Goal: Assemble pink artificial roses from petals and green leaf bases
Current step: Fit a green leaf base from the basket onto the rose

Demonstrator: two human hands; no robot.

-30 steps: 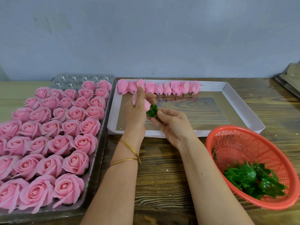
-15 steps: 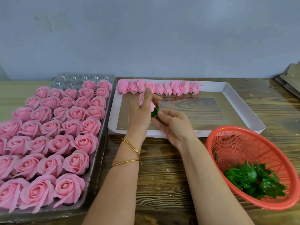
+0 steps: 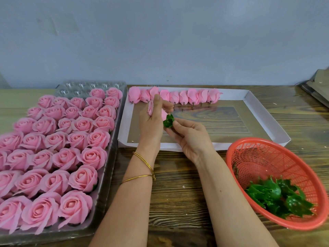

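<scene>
My left hand (image 3: 152, 122) holds a pink rose head (image 3: 151, 108), mostly hidden by its fingers. My right hand (image 3: 190, 136) pinches a green leaf base (image 3: 168, 121) against the bottom of that rose head. Both hands are over the near left part of the white cardboard tray (image 3: 267, 118). A row of several pink rose heads (image 3: 193, 96) lies along the tray's far edge. More green leaf bases (image 3: 277, 198) lie in the red plastic basket (image 3: 258, 157) at the right.
A clear plastic tray (image 3: 106, 175) at the left holds several finished pink roses (image 3: 71, 157). All stand on a wooden table (image 3: 178, 193) against a grey wall. Dark flat objects (image 3: 318, 86) lie at the far right edge.
The hands shifted slightly right and toward the tray's far edge, then back. The leaf base now shows more plainly under the rose head.
</scene>
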